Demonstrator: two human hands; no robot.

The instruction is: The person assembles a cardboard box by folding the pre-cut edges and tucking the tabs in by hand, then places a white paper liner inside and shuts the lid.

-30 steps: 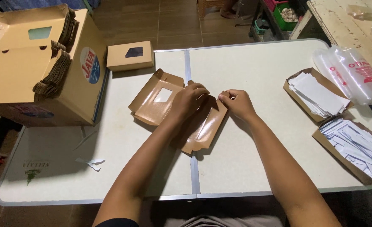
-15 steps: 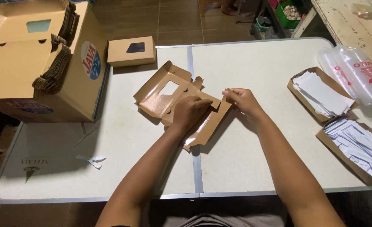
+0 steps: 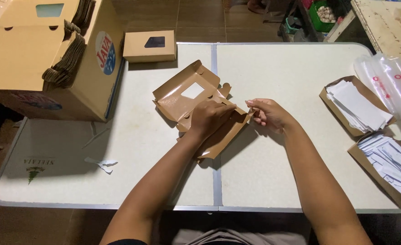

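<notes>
Since a moment ago the windowed lid of the brown carton blank [image 3: 196, 102] has swung up off the worktop [image 3: 300, 72], the left hand [image 3: 209, 119] pressing its base flat, the right hand [image 3: 266, 113] pinching a side flap.

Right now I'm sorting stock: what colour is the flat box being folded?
Brown, glossy inside; head view.
</notes>
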